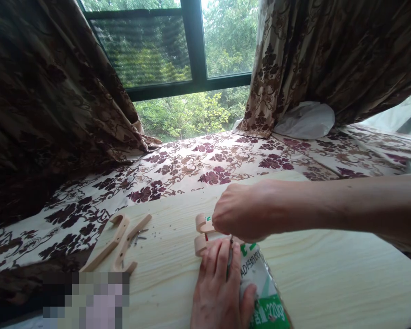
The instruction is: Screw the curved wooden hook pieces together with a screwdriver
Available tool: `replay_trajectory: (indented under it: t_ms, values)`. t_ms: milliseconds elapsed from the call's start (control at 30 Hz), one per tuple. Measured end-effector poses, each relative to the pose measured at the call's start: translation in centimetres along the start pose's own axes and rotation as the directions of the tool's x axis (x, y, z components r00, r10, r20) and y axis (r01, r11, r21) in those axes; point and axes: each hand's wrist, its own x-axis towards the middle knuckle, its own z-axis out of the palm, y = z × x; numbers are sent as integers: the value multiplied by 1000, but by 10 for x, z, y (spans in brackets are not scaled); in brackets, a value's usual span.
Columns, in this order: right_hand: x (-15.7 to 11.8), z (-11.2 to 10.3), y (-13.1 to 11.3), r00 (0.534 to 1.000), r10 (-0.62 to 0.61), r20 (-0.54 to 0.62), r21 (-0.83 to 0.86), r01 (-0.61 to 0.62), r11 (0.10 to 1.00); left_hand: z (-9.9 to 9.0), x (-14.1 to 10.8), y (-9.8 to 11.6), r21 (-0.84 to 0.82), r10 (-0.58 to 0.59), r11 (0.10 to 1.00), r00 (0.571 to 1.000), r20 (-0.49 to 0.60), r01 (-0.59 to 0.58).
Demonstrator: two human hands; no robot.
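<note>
- Head view: near wooden hook point(200, 246) runs under my L fingers point(222, 256), curled end poking out to their left, long axis approx L-to-R.
- Far wooden hook point(200, 223) = just beyond L fingertips, roughly parallel; rest of it hidden by R fingers point(221, 214).
- L fingers: laid out over near hook, thumb apart; can't tell if gripping or just pressing. L is nearer that hook.
- R fingers: curled closed, above & just beyond L; can't see what's inside.
- Thin dark rod point(231, 241) shows btwn them, can't ID.
- Green-white packet point(260, 278): under & right of L fingers, on desk point(329, 274).
- Other two hooks point(107, 250) + screws point(141, 237): well left of L fingers.
</note>
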Motion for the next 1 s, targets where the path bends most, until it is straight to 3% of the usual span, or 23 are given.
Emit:
replay_trajectory:
  t_ms: [200,433,567,667,833,1000]
  values:
    - [8,13,7,999,19,-28,48,-18,999,0,2,1,-22,-7,1000,999,-39,6]
    - [0,-1,2,998,52,41,11,-52,999,2,-3,-1,-12,-5,1000,1000,24,5]
    - [1,0,2,995,-53,-83,23,55,998,3,-3,-2,-9,14,1000,1000,19,-14]
    - [5,6,1,988,-47,-146,12,50,999,3,-3,-2,-18,12,1000,999,47,-12]
    - [11,9,-2,991,26,-133,16,-24,1000,3,-4,-1,-33,-13,999,998,55,15]
    - [9,4,-9,996,20,-86,-27,-22,999,0,-4,0,-51,-23,998,997,73,27]
